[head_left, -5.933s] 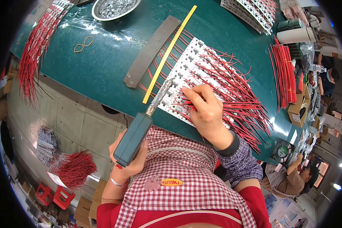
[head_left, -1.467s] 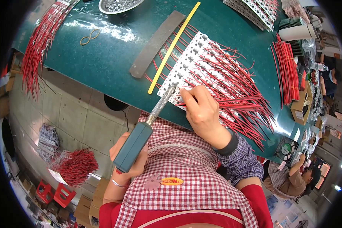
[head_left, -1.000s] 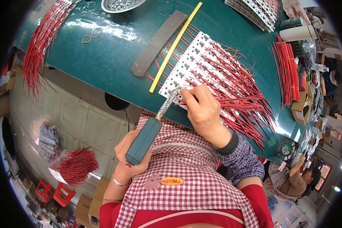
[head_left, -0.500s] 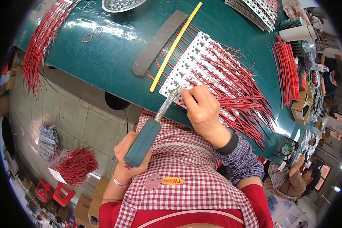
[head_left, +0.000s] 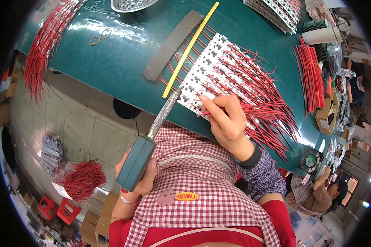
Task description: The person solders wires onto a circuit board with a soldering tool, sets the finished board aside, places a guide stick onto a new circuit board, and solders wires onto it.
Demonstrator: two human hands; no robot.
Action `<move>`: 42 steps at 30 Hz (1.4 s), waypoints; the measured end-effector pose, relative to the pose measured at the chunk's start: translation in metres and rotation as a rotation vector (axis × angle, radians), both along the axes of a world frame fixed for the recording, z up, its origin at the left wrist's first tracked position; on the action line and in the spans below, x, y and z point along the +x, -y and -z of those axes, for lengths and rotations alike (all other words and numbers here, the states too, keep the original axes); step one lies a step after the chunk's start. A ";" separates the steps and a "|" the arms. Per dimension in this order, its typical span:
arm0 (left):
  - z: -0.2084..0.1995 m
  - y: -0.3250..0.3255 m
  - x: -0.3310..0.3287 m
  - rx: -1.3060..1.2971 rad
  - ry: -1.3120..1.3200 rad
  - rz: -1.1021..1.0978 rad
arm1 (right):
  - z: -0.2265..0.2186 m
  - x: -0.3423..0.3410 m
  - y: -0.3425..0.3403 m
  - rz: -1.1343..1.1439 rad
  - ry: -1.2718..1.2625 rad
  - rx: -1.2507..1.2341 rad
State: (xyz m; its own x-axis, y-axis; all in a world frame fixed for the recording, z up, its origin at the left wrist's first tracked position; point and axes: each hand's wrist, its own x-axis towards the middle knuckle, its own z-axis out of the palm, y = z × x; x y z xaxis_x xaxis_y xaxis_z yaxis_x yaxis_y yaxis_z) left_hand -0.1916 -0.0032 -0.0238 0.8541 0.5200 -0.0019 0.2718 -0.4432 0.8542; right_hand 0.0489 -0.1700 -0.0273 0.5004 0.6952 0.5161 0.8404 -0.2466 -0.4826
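My left hand (head_left: pixel 147 178) is wrapped round the teal boxy handle of a soldering gun (head_left: pixel 137 160). Its long metal barrel points up and away, and the tip sits by the near left edge of a white circuit board panel (head_left: pixel 199 73). Over the panel's near corner, my right hand (head_left: pixel 230 123) pinches a thin red wire (head_left: pixel 203 113) between thumb and fingertips. Many more red wires (head_left: pixel 272 111) fan from the panel to the right. A yellow strip (head_left: pixel 190 50) and a dark grey bar (head_left: pixel 173 45) lie across wires on the panel's left side.
On the green table (head_left: pixel 107 66) are a metal bowl (head_left: pixel 132 7), two rings (head_left: pixel 100 37), wired strips (head_left: pixel 53 37) and a red wire bundle (head_left: pixel 310 78). A small fan (head_left: pixel 310 161) stands at the right edge. Red stools (head_left: pixel 69 210) are on the floor; a co-worker (head_left: pixel 323 191) sits at right.
The soldering gun has drawn back left and down, its tip moving from near my right fingertips to the panel's left edge. My right hand has shifted slightly right and down.
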 end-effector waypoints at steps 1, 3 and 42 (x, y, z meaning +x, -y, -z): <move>0.002 0.000 0.000 -0.004 0.016 0.003 | -0.002 -0.002 0.002 0.004 0.049 0.004; 0.004 -0.001 -0.001 -0.004 0.031 0.004 | -0.002 -0.005 -0.001 0.022 0.040 -0.053; -0.011 0.000 0.020 -0.002 0.090 0.134 | 0.001 -0.019 -0.012 0.054 0.051 -0.159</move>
State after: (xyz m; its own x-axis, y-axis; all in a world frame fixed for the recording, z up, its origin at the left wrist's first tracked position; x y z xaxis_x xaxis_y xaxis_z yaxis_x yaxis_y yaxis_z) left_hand -0.1718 -0.0037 -0.0128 0.9126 0.4015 0.0766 0.1329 -0.4687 0.8733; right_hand 0.0301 -0.1585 -0.0283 0.5150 0.7430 0.4275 0.8464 -0.3620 -0.3906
